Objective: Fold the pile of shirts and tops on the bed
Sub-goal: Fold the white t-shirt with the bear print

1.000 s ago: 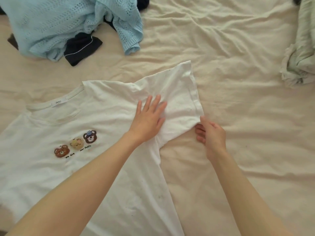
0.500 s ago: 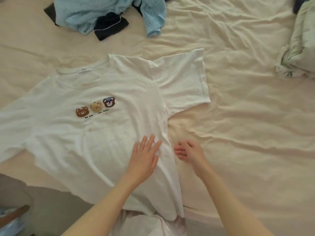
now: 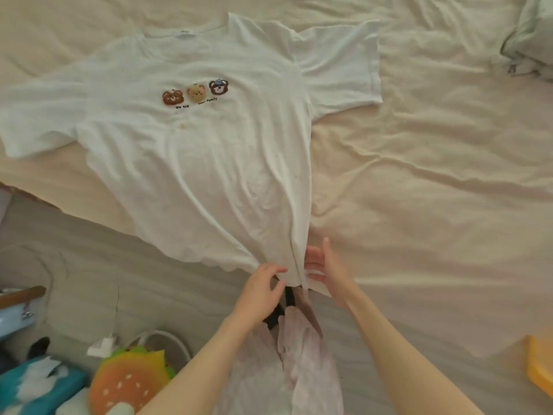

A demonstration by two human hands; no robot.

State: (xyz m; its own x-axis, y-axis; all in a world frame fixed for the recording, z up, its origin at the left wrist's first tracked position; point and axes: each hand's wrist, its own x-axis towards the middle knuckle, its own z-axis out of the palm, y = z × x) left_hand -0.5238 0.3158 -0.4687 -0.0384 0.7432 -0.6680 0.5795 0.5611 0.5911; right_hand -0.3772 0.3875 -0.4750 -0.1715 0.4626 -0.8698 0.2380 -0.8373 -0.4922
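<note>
Both hands, left hand (image 3: 263, 283) and right hand (image 3: 324, 269), pinch the near hem corner of the white T-shirt (image 3: 194, 151) spread on the bed (image 3: 434, 175).

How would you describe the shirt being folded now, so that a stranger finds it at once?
Look at the cream bed sheet. Spread flat on its left half lies a white T-shirt, its hem held by both hands at the bed's near edge. Only it carries three small bear faces across the chest.

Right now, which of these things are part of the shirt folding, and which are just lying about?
Part of the job:
- white cotton T-shirt with three bear faces, spread on the cream bed sheet
- left hand and right hand, both holding its hem

Lying about:
- burger-shaped plush cushion
- crumpled pale green cloth
- yellow box corner
</note>
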